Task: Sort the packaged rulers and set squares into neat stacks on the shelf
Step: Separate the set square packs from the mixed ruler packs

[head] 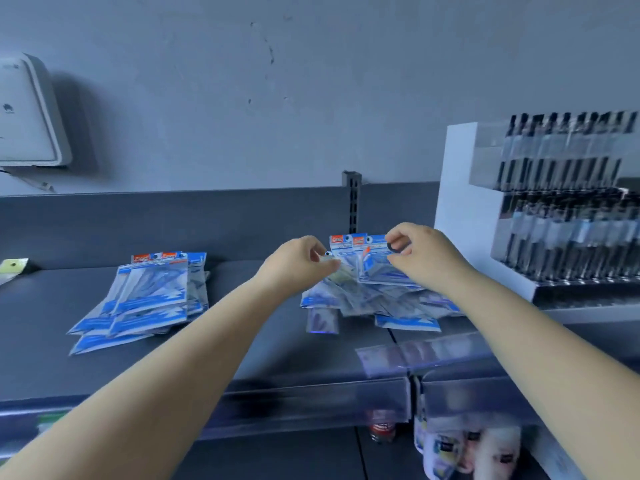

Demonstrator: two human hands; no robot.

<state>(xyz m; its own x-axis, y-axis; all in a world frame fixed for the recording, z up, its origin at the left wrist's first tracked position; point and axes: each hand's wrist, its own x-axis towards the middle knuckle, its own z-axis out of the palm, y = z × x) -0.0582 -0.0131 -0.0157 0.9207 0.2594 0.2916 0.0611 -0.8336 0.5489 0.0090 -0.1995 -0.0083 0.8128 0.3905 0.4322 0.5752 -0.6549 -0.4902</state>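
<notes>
Two heaps of blue-and-white ruler packets lie on the dark shelf (263,341). The left stack (149,299) is fanned but fairly tidy. The right heap (374,299) is loose and jumbled. My left hand (298,266) pinches the top of a pale packet (337,268) at the heap's upper left. My right hand (420,252) pinches the header end of another blue packet (379,268) at the heap's upper right. Both hands hover over the back of the right heap, fingers curled.
A white tiered display of black pens (561,202) stands at the right, close to the heap. A yellow-green packet (14,266) lies at the far left. A white box (29,112) hangs on the wall. Clear price strips (398,358) line the shelf front; goods sit below.
</notes>
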